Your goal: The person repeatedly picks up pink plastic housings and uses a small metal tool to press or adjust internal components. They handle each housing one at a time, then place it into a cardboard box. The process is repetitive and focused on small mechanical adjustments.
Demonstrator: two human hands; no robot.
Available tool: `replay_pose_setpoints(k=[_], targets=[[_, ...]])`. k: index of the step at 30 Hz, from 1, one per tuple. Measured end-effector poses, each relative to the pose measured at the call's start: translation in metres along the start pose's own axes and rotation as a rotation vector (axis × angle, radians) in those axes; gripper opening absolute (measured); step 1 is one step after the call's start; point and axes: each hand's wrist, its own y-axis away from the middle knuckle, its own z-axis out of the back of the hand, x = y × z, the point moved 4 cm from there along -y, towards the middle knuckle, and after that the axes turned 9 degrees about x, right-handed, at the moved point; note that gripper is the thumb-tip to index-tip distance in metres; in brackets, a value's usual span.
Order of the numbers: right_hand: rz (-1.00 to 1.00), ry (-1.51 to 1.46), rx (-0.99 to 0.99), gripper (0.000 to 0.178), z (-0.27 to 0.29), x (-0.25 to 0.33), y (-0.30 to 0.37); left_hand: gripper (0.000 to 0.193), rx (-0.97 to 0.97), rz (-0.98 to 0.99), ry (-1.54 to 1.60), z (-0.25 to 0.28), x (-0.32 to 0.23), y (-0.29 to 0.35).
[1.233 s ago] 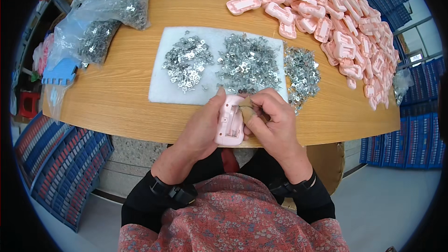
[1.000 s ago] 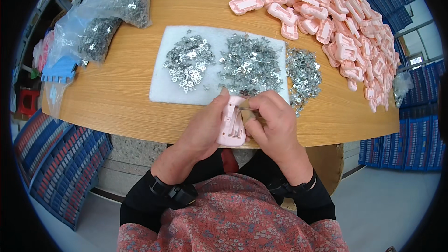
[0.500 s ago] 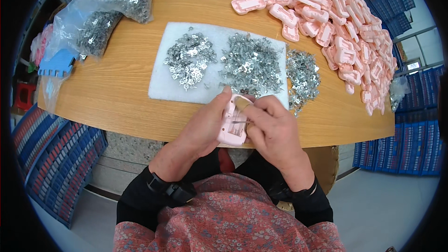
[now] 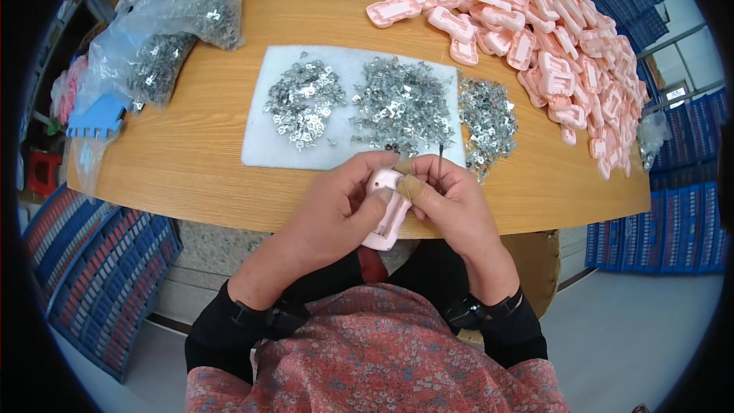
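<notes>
A pink plastic housing with a long open recess is held between my hands, over the table's front edge. My left hand is closed around its left side, thumb laid over the recess. On the other side, my right hand grips the upper right part, its thumb and a finger wrapped in tan covers. A thin dark rod-like tool sticks up from the right hand's fingers; its other end is hidden. Whether a small metal piece is between the fingertips cannot be seen. Beyond my hands, small metal clips are heaped on a white foam sheet.
A second clip heap shares the sheet; another pile lies at its right edge. Many pink housings cover the far right. Plastic bags of metal pieces and a blue foam piece lie left on the wooden table.
My left thumb has moved onto the housing's recess. The right hand has drawn its fingertips to the upper edge, and the tool that lay across the housing now points upward.
</notes>
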Motion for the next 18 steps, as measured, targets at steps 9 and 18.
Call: replay_pose_setpoints(k=[9, 18], targets=[[0.024, -0.101, -0.034, 0.021, 0.001, 0.005, 0.009, 0.034, -0.042, 0.068, 0.096, 0.003, -0.001, -0.002], [0.279, 0.145, -0.072, 0.019, -0.009, 0.011, 0.003, 0.039, 0.158, 0.184, 1.056, -0.005, 0.014, 0.002]])
